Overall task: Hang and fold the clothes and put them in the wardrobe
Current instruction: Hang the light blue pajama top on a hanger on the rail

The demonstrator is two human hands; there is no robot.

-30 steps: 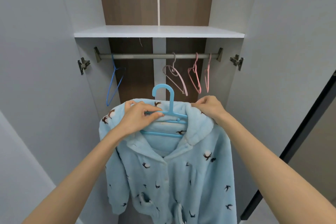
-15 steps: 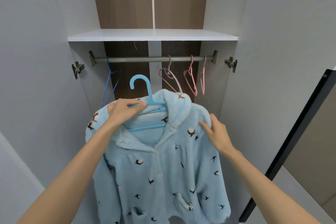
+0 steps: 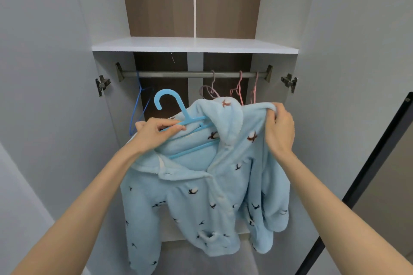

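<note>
Change: the right hand point(image 3: 280, 131) has gone up from the side of the fleece top point(image 3: 201, 196) to its right shoulder and lifted that shoulder high. That side of the cloth is now bunched, and the blue hanger point(image 3: 185, 116) tilts more to the left than half a second ago. The left hand point(image 3: 156, 131) has kept its place on the hanger.
Left hand: fingers curled over the hanger's left arm with thumb underneath, pinching the plastic together with the top's left shoulder.
Right hand: fingers and thumb closed on a fold of fleece at the right shoulder seam, held up beside the collar.
Fleece top: pale blue with small dark bird marks, buttoned down the front. It hangs in the air in front of the open wardrobe point(image 3: 228, 6), its sleeves drooping and its collar raised in the middle.
Blue hanger: inside the neck opening, lower bar showing across it. Its hook is free, below the rail point(image 3: 178, 74) and not touching it.
Rail: grey metal, running under the white shelf point(image 3: 194, 44).
Other hangers: a dark blue wire hanger point(image 3: 138, 109) at the rail's left end. A mauve hanger point(image 3: 210, 90) and two pink hangers point(image 3: 239, 89) are on the right part, their lower halves hidden behind the collar.
Doors: both swung open, with a metal hinge point(image 3: 102, 83) on each side.
</note>
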